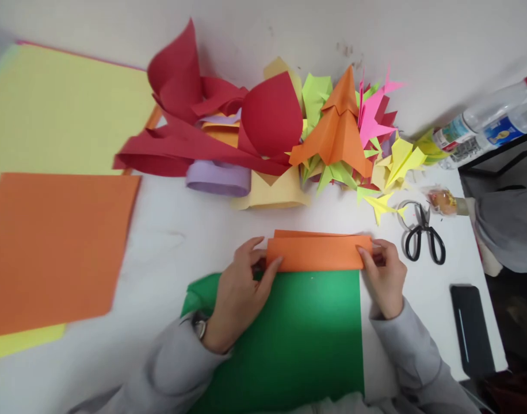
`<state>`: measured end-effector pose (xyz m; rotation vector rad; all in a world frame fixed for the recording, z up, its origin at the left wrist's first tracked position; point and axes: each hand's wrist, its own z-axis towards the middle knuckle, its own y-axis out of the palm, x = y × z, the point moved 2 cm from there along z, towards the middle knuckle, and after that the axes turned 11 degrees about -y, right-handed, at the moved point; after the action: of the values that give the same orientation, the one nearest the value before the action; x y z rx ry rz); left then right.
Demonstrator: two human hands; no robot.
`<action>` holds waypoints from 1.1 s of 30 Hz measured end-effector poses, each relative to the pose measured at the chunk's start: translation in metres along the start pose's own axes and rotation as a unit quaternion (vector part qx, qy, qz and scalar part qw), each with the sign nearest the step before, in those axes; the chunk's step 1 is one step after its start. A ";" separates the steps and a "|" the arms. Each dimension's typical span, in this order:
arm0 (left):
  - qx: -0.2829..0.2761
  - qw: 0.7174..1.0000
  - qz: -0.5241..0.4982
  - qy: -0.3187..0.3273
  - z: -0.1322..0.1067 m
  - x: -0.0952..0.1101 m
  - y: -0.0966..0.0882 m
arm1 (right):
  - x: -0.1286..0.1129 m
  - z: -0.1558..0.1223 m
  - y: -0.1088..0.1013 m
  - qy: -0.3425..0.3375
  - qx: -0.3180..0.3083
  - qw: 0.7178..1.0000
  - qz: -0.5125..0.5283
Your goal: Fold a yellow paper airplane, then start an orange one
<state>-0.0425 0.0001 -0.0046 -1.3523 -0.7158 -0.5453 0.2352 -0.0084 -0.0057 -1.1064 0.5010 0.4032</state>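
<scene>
A folded strip of orange paper (pixel 317 254) lies across the middle, with a second layer showing along its upper edge. My left hand (pixel 241 287) pinches its left end between thumb and fingers. At the right end, my right hand (pixel 384 273) grips the same strip, thumb in front and fingers behind. Beneath the strip and nearer to me is a large green sheet (pixel 306 339), its left upper corner curled. My left forearm covers part of that sheet.
Orange sheets (pixel 56 247) lie on yellow paper (pixel 73 109) at the left. Curled red paper (pixel 177 138) and folded paper shapes (pixel 336 138) pile up along the wall. At the right are black-handled scissors (pixel 424 236), a phone (pixel 472 330) and plastic bottles (pixel 474 126).
</scene>
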 end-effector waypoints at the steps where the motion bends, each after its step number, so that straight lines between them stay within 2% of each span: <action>1: 0.006 1.000 0.005 -0.001 0.000 0.001 -0.001 | -0.001 0.000 0.000 -0.009 0.000 1.000 -0.006; 4: 0.064 0.995 0.057 0.055 -0.006 0.006 -0.006 | -0.003 -0.001 0.001 -0.035 -0.004 0.999 -0.019; 6: 0.113 0.975 0.120 0.150 -0.013 0.014 -0.007 | -0.004 -0.001 0.001 -0.047 -0.006 0.999 -0.025; 7: 0.113 0.960 0.148 0.207 -0.017 0.019 -0.005 | -0.005 -0.001 0.000 -0.051 -0.006 0.998 -0.028; 9: 0.037 0.932 0.182 0.310 -0.026 0.028 0.005 | -0.006 -0.001 0.000 -0.064 -0.004 0.997 -0.032; 10: 0.007 0.926 0.196 0.322 -0.028 0.032 0.010 | -0.007 -0.001 0.000 -0.070 -0.002 0.997 -0.032; 14: -0.041 0.931 0.211 0.294 -0.031 0.038 0.030 | -0.011 0.001 -0.002 -0.090 0.005 0.996 -0.030; 17: -0.057 0.937 0.210 0.273 -0.030 0.036 0.037 | -0.015 0.002 -0.004 -0.104 0.004 0.994 -0.036; 33: -0.121 0.929 0.245 0.251 -0.027 0.033 0.037 | -0.022 -0.003 -0.009 -0.149 0.020 0.985 -0.088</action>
<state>0.0103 -0.0191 -0.0066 -1.4706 0.1181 -0.5511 0.2211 -0.0165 0.0126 -1.0211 0.1456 0.3934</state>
